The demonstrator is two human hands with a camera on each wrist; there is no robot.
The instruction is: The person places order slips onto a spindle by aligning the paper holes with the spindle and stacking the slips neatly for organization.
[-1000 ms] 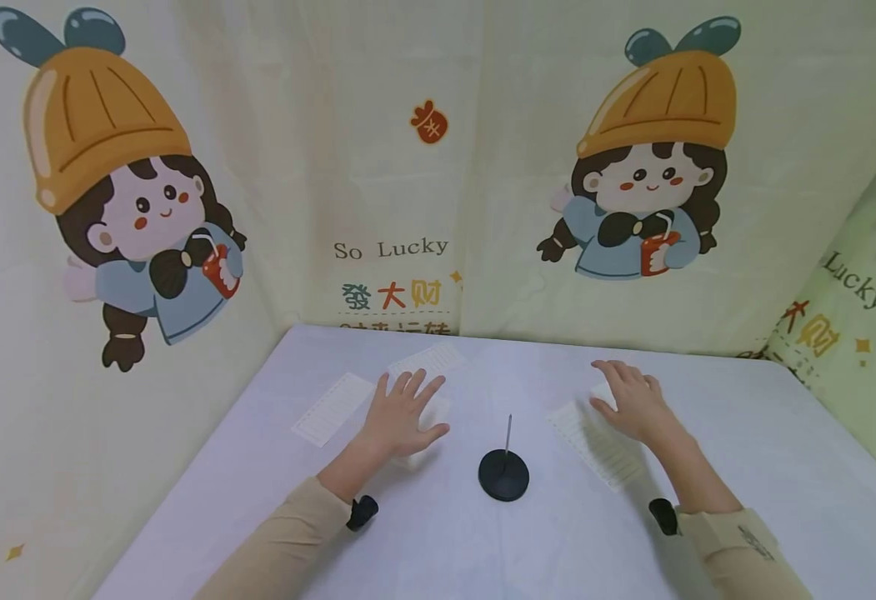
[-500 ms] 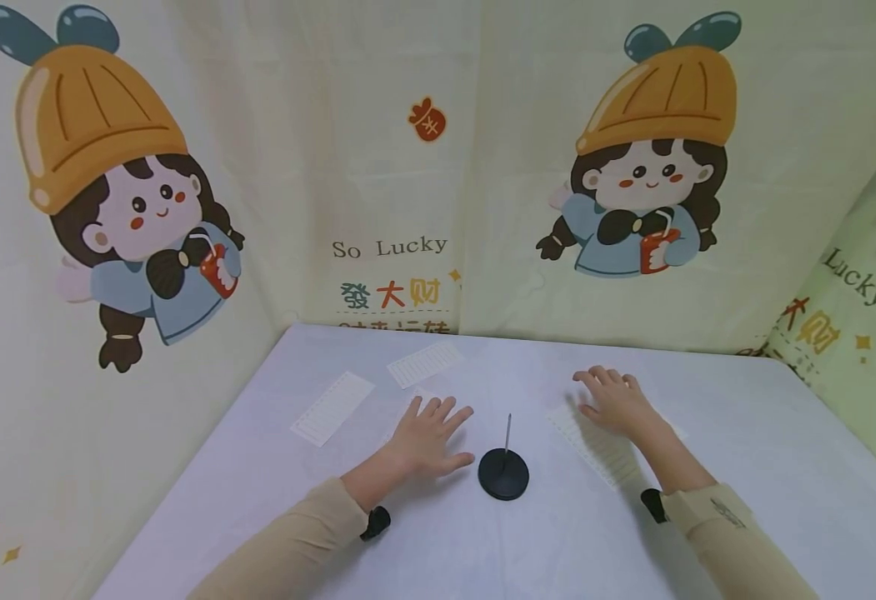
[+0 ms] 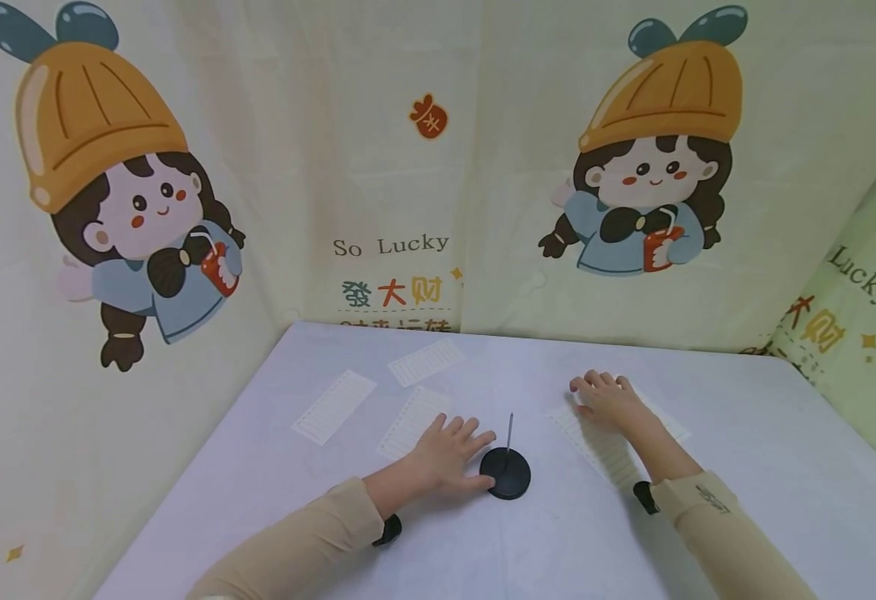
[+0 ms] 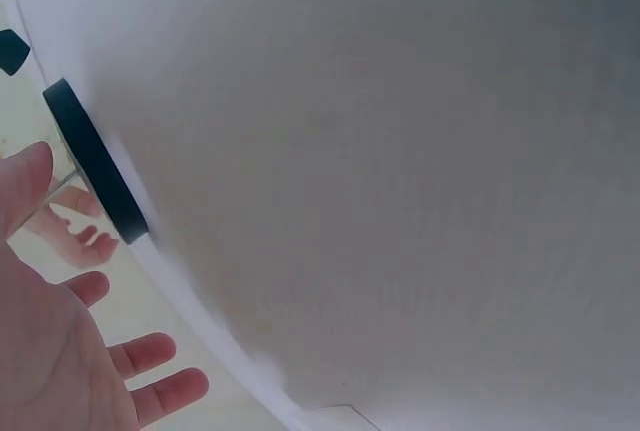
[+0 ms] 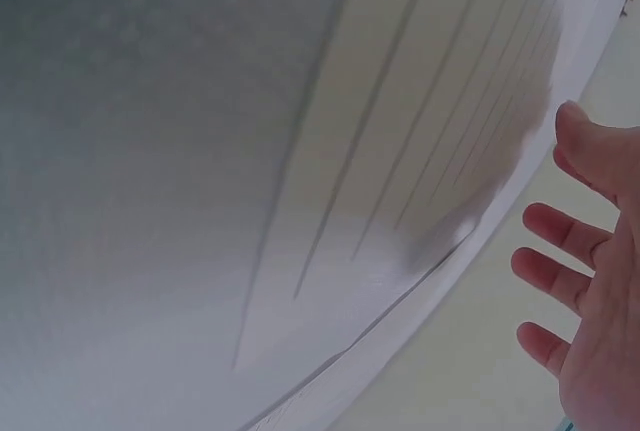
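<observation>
A paper spike with a round black base (image 3: 514,479) and a thin upright metal pin stands mid-table. My left hand (image 3: 448,454), fingers spread and holding nothing, reaches in from its left; the thumb overlaps the base's edge in the head view. In the left wrist view the thumb crosses in front of the pin, beside the base (image 4: 95,161). Loosely bent fingers show on my right hand (image 3: 608,402), which hovers over a lined paper slip (image 3: 604,454) and grips nothing. The right wrist view has that hand (image 5: 605,281) apart from the lined slip (image 5: 400,121).
Further slips lie flat to the left: one paper slip (image 3: 334,407) outermost, another slip (image 3: 426,363) at the back, and a third slip (image 3: 411,421) by my left hand. Partly behind my right forearm is one more slip (image 3: 664,418). A printed curtain (image 3: 377,167) borders the white table (image 3: 543,550).
My left hand has moved right and nearer to me, from over the left slips to the spike's base, uncovering a slip. My right hand has shifted slightly left. The spike has stayed put.
</observation>
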